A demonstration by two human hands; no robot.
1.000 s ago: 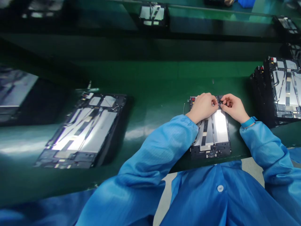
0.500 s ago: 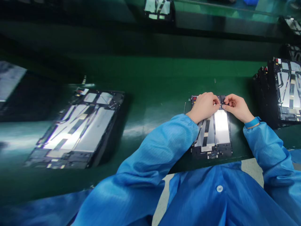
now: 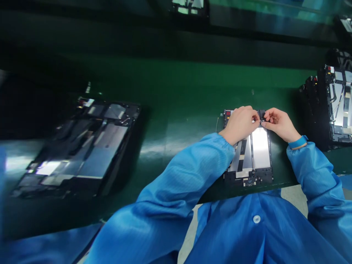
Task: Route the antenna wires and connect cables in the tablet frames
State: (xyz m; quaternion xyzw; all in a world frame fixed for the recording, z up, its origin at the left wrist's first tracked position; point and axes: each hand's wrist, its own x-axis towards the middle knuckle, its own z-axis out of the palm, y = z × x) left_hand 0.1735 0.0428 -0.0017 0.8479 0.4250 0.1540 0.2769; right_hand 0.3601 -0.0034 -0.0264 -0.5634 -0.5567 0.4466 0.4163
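Dark green and glossy, a table [image 3: 170,99] spreads beneath the work, with pale streaks of reflected light. Near its front edge, an opened tablet [image 3: 249,157] lies flat under the person's two hands. The left hand [image 3: 242,124] arches over the tablet's upper left part, its thumb and forefinger brought close together near the top edge. The right hand [image 3: 280,124] reaches that same edge from the right, thumb and forefinger curled toward each other just beside the left hand's tips. Whether either hand pinches anything cannot be told; the parts there are too small.

On the table's left side, a second tablet [image 3: 110,143] lies slanted, blurred and partly in shade, well apart from the hands. Farther back, another tablet [image 3: 189,10] sits at the top of the view, cut off by the border. Blue sleeves [image 3: 181,176] cover both arms above a blue coat [image 3: 228,231] with a white button [image 3: 256,219]. The right wrist wears a blue band [image 3: 298,142], and beyond it stands a stack of tablets [image 3: 331,106].

Beside the upper left corner of the tablet under the hands shows a thin wire [image 3: 217,124]. Dark strips [image 3: 242,150] run down among its silvery panels [image 3: 261,150], the right one shining brightly above a black lower border [image 3: 264,176].
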